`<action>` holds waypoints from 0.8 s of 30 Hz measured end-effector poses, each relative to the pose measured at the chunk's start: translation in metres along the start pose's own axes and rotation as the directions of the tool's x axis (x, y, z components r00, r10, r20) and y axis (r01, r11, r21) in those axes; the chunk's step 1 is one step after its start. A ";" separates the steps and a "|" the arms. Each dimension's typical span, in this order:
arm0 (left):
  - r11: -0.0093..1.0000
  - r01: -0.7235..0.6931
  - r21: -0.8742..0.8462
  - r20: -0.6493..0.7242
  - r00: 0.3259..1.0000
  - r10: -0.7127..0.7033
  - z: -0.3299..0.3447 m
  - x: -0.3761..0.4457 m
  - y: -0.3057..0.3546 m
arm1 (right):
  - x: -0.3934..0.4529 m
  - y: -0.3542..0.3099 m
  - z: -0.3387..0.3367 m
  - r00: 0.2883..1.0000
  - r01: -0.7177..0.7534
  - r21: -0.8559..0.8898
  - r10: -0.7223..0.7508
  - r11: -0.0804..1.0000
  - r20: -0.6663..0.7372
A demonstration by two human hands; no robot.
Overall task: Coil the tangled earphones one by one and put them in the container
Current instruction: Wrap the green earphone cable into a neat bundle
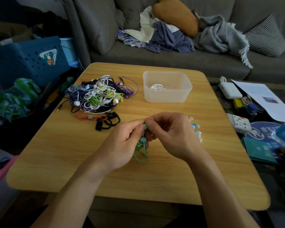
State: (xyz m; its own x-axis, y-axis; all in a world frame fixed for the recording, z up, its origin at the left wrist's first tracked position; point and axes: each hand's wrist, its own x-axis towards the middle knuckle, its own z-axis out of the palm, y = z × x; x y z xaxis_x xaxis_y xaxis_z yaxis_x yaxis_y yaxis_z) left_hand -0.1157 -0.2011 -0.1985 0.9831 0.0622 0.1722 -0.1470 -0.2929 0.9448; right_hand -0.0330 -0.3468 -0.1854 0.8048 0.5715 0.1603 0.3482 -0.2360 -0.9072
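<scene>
Centrally, over the wooden table (pixel 72 153), left hand (pixel 127 142) and right hand (pixel 169 134) both pinch the mint-green earphone cord (pixel 141 150). Cord dangles downward below the fingers, long axis near vertical. Clear plastic container (pixel 167 96) lies ahead, slightly right; right hand looks nearer.

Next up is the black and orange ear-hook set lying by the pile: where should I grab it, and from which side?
Pinch the black and orange ear-hook set at the grey clasp on its orange cord, coming from above on the near side. The cord is gathered there, free of the tangled pile, while the bulky black hooks would probably dangle and snag.
</scene>
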 end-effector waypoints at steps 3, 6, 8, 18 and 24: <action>1.000 0.016 -0.011 0.020 1.000 -0.016 -0.002 -0.001 0.000 | -0.001 -0.002 0.001 1.000 0.003 -0.026 -0.003 1.000 0.000; 0.999 0.031 0.010 0.013 0.999 -0.031 -0.001 -0.002 0.000 | -0.002 -0.002 0.002 1.000 -0.001 -0.052 0.000 0.999 -0.011; 0.998 0.058 0.011 -0.010 0.998 -0.058 0.000 -0.001 -0.001 | -0.001 -0.001 0.004 0.999 0.016 -0.083 -0.019 0.996 -0.027; 0.995 0.048 0.085 -0.028 0.999 -0.046 -0.001 0.001 -0.003 | -0.001 0.002 0.006 0.998 0.048 -0.116 -0.053 0.992 -0.039; 0.998 0.030 0.051 -0.076 0.997 -0.026 0.001 0.002 -0.004 | -0.001 0.003 0.003 0.999 0.015 -0.004 -0.015 1.000 -0.051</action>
State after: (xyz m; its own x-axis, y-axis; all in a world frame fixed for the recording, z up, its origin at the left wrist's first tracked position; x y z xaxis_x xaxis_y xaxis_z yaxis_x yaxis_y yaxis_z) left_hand -0.1128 -0.2007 -0.2021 0.9754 0.1427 0.1681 -0.1113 -0.3392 0.9341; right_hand -0.0345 -0.3456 -0.1892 0.8227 0.5345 0.1937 0.3623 -0.2303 -0.9032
